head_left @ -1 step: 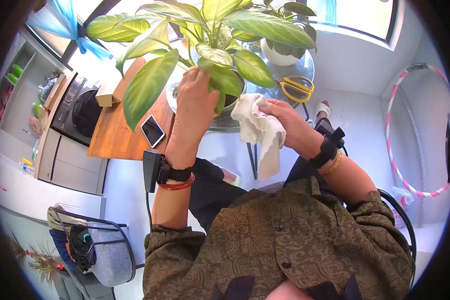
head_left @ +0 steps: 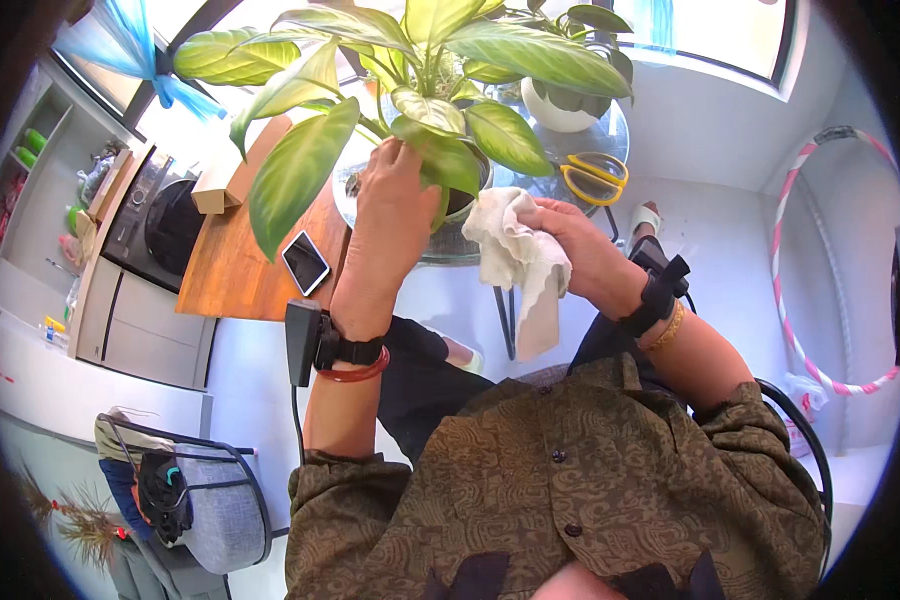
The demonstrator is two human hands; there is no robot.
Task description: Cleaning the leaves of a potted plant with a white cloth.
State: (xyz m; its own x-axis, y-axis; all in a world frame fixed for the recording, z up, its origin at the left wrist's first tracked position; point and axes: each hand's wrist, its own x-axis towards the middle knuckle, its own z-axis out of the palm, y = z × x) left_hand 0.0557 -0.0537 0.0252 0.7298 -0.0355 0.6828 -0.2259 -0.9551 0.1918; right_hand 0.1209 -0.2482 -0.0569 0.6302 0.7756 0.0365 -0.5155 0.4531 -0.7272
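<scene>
A potted plant with broad, green-and-yellow leaves (head_left: 305,180) stands on a round glass table (head_left: 450,246). My left hand (head_left: 390,205) reaches up to its front leaf (head_left: 448,162), fingers curled at the leaf's edge and closed on it; the fingertips are partly hidden. Lower on the right, my right hand (head_left: 582,243) pinches a crumpled white cloth (head_left: 515,245), which hangs down in folds. The cloth is apart from the leaf. The dark pot (head_left: 475,190) shows only partly behind the leaves.
Yellow-handled scissors (head_left: 594,178) lie at the glass table's right side, near a round white pot (head_left: 560,108). A phone (head_left: 305,263) and a cardboard box (head_left: 235,170) rest on the wooden table (head_left: 235,270). Further left stands a grey chair (head_left: 220,510); a pink-and-white hoop (head_left: 778,250) leans at right.
My left hand has shifted very slightly at the leaf, and the leaf has stirred a little. My right hand and the cloth look unmoved.
</scene>
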